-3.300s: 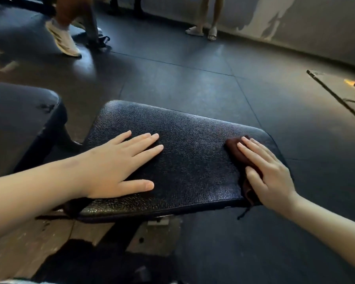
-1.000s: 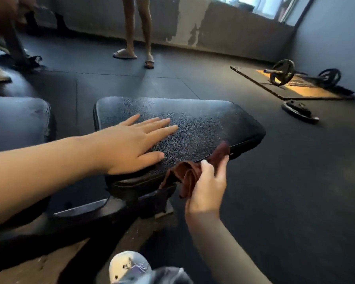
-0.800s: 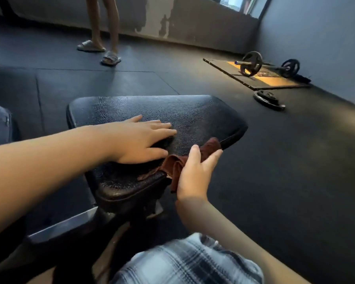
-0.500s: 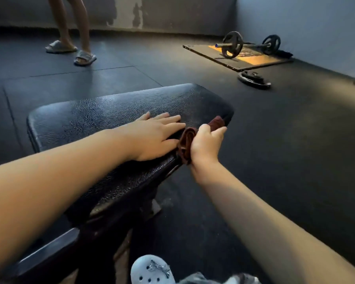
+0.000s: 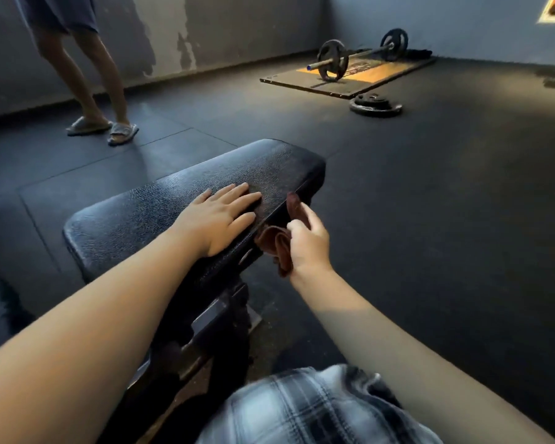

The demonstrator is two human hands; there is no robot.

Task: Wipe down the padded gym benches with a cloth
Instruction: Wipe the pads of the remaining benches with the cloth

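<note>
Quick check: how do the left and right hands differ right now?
The left hand lies flat on top of the bench pad, fingers straight; the right hand is beside its side edge, fingers curled. The left hand holds nothing; the right hand grips the brown cloth. Both are bare.

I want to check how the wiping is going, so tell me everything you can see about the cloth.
The cloth is small, reddish brown and looks soft, like a worn rag. It is bunched into folds, not spread flat. The right hand grips it at the right side edge of the black bench pad, below the top surface. One corner sticks up past the fingers; the other end hangs down beside the wrist. Whether it presses on the pad's side is unclear.
</note>
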